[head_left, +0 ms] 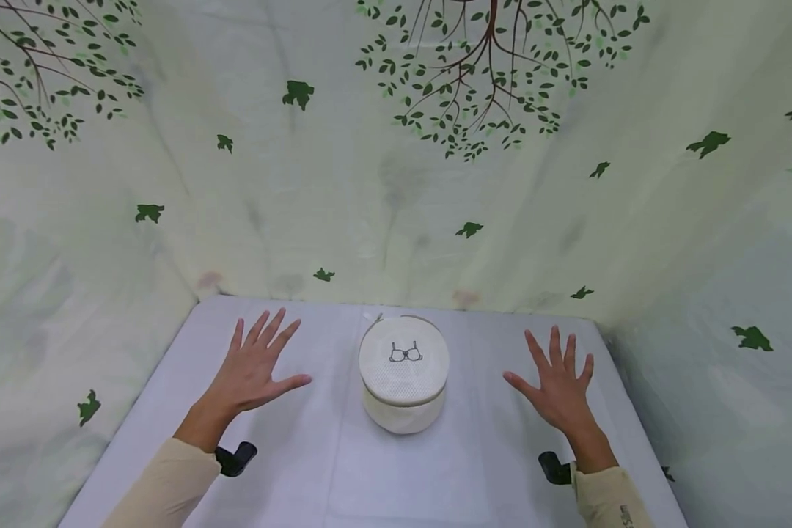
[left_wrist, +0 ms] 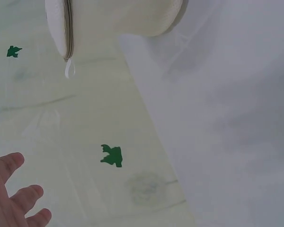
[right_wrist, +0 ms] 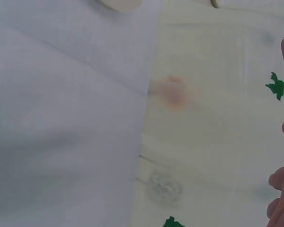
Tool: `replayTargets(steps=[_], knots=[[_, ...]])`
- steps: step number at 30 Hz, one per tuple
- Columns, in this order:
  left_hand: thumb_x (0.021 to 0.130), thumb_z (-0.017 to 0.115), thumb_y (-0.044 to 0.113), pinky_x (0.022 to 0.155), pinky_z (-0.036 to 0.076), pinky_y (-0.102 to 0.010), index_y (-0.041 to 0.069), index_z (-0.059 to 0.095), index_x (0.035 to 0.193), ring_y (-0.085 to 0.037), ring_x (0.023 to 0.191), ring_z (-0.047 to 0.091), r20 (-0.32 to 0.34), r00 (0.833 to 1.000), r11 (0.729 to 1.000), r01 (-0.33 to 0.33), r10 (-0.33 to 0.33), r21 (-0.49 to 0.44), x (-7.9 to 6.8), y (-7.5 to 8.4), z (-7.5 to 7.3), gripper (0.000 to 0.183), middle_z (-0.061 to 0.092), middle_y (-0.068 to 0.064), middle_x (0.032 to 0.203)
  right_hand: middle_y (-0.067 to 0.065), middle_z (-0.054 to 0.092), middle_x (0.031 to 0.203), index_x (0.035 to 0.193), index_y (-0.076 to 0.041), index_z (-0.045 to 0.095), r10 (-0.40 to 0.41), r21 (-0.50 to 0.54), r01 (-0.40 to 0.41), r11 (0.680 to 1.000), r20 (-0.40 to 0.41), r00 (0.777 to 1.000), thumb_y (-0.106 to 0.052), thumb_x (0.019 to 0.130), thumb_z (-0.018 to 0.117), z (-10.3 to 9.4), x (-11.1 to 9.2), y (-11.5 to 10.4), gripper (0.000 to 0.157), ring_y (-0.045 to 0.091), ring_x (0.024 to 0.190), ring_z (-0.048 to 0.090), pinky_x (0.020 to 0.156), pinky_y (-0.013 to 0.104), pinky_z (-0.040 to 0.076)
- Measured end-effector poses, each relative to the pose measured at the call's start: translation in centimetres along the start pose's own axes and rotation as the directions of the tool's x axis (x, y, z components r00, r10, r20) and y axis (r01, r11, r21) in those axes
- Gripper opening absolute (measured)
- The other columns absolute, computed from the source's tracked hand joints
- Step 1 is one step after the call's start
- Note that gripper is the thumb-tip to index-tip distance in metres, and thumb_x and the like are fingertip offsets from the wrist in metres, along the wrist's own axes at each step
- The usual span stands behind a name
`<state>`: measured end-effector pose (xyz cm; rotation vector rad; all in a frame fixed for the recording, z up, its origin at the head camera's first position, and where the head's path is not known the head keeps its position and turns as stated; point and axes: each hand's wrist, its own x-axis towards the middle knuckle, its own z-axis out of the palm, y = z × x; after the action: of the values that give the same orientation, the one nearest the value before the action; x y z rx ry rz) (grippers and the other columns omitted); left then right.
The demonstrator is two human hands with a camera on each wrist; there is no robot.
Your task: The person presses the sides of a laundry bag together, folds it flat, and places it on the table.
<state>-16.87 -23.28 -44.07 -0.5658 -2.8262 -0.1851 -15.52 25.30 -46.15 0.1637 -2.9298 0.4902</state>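
A round white mesh laundry bag [head_left: 404, 378] with a bra drawing on its lid stands upright near the middle of the table. Its zip runs round the lid's edge, and in the left wrist view the zip pull [left_wrist: 70, 68] hangs from the bag's side. To the left of the bag my left hand [head_left: 254, 370] is held over the table with fingers spread, touching nothing. My right hand [head_left: 559, 385] hovers on the other side, likewise spread and apart from the bag. What is inside the bag is hidden.
The table [head_left: 409, 484] has a white cover. Behind it and at both sides hangs a pale curtain [head_left: 369, 198] printed with branches and green leaves. A black wrist camera [head_left: 237, 459] sits at the left wrist, another black camera [head_left: 554, 468] at the right.
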Motion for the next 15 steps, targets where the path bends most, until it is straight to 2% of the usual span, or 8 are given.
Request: replayTargets(steps=[4,7,15], knots=[[0.073,0.056,0.065,0.103,0.005,-0.063,0.016,0.030,0.142,-0.037,0.135,0.016,0.019,1.000,0.996,0.012,-0.010,-0.091,0.2,0.2,0.1,0.089,0.021,-0.017,0.148,0.022,-0.003,0.150,0.147,-0.024,0.012,0.001,0.013,-0.002,1.000,0.011,1.000,-0.062,0.079,0.052,-0.2,0.1,0.0,0.087,0.044,0.134,-0.012,0.097,0.067,-0.009],[0.073,0.060,0.061,0.102,0.008,-0.063,0.015,0.027,0.143,-0.038,0.135,0.014,0.049,0.999,0.983,0.032,-0.023,-0.183,0.4,0.4,0.3,0.090,0.018,-0.018,0.149,0.022,-0.005,0.150,0.147,-0.022,0.011,0.007,0.035,-0.008,0.999,0.037,0.999,-0.062,0.079,0.053,-0.4,0.2,0.0,0.089,0.042,0.134,-0.014,0.097,0.068,-0.006],[0.076,0.060,0.055,0.100,0.016,-0.065,0.014,0.022,0.145,-0.041,0.134,0.014,0.119,0.987,0.937,0.142,-0.109,-0.319,1.0,0.6,0.6,0.088,0.013,-0.018,0.150,0.020,0.002,0.151,0.147,-0.017,0.012,-0.003,0.094,-0.005,0.996,0.082,0.997,-0.060,0.080,0.054,-0.5,1.1,-0.1,0.090,0.045,0.135,-0.003,0.100,0.066,0.003]])
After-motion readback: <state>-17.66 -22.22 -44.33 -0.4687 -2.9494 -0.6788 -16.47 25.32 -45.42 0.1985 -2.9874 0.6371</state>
